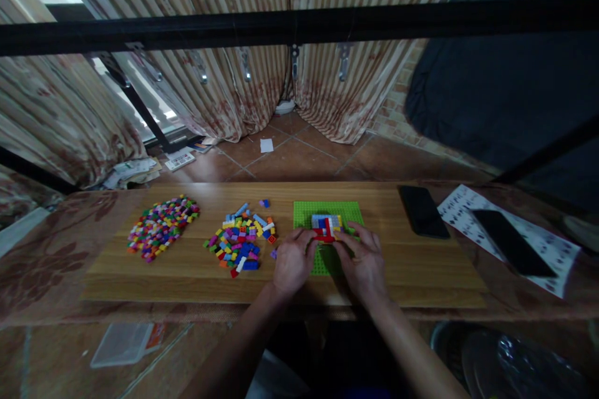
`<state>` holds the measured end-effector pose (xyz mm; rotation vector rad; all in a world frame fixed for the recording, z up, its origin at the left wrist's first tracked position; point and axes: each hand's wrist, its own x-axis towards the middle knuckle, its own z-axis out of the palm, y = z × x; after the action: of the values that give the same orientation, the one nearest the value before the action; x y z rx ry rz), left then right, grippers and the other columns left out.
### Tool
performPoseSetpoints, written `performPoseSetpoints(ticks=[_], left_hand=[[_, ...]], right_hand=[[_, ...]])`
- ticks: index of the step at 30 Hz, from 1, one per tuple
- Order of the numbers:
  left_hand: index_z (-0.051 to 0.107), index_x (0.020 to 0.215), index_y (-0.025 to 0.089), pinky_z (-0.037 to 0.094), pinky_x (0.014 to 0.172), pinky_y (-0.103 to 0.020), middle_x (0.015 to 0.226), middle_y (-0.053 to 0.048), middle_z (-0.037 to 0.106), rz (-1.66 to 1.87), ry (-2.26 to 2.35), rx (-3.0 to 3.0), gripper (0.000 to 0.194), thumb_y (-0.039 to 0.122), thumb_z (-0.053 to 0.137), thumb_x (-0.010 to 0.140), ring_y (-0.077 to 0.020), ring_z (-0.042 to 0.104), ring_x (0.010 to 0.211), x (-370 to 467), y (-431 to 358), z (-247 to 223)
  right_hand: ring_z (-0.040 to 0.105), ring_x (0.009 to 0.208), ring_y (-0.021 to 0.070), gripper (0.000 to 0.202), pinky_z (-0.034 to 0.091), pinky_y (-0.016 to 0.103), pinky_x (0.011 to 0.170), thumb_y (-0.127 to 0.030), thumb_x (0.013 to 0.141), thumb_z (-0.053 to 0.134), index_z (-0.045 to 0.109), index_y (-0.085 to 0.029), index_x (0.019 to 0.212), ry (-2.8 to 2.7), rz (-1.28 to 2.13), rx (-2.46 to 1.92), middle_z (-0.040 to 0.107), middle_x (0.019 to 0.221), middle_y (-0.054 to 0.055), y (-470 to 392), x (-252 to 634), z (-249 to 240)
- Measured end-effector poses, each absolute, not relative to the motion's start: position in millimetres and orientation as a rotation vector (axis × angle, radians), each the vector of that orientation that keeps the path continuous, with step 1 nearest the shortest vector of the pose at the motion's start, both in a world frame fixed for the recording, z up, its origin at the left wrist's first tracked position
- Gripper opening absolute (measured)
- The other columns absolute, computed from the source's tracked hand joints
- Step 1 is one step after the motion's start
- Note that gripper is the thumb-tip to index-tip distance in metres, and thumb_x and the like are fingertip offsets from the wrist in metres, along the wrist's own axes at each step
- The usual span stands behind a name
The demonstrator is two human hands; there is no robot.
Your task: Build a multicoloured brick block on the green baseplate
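Note:
A green baseplate (303, 209) lies on the wooden board, with a small build of light blue, yellow, white and blue bricks (321, 219) on it. Red bricks (327, 237) run along the near side of this build. My left hand (294, 259) is at the left end of the red bricks, thumb and fingers closed on them. From the right, my right hand (364, 260) pinches at their other end. The fingers partly cover the bricks and the front of the plate.
Mixed larger bricks (241, 240) are heaped left of the plate, and a pile of small bricks (163, 227) lies farther left. A dark phone (423, 212) is on the right; another phone (512, 243) rests on a printed sheet (461, 204).

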<state>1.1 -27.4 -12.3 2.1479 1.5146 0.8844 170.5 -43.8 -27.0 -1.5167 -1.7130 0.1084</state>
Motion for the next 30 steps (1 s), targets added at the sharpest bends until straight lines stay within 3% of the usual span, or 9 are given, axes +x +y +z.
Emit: performPoseSetpoints(ticks=[7,13,30], left_hand=[[0.065,0.099,0.021,0.050,0.077,-0.028,0.092,-0.004,0.065,0.713,1.587,2.303,0.018,0.022,0.047,0.094,-0.0166,0.062,0.083,3.9,-27.7,-5.5],[0.065,0.098,0.020,0.050,0.074,-0.030,0.092,-0.005,0.065,0.635,1.624,2.375,0.020,0.022,0.045,0.094,-0.0184,0.061,0.082,6.3,-26.7,-4.2],[0.068,0.096,0.021,0.048,0.072,-0.028,0.090,-0.006,0.067,0.675,1.570,2.324,0.024,0.026,0.045,0.095,-0.0181,0.063,0.081,1.7,-24.7,-9.9]], right_hand=[[0.058,0.104,0.0239,0.029,0.047,0.043,0.092,-0.038,0.090,0.051,0.071,-0.021,0.102,-1.480,0.355,-1.534,0.064,0.109,0.012,-40.4,177.4,-23.2],[0.059,0.103,0.0246,0.032,0.045,0.043,0.094,-0.042,0.085,0.057,0.068,-0.018,0.103,-1.434,0.444,-1.555,0.065,0.107,0.012,-33.0,168.6,-25.2],[0.063,0.093,0.0238,0.039,0.048,0.040,0.085,-0.041,0.077,0.063,0.065,-0.017,0.108,-1.260,0.554,-1.622,0.069,0.103,0.012,-26.7,155.3,-30.1]])
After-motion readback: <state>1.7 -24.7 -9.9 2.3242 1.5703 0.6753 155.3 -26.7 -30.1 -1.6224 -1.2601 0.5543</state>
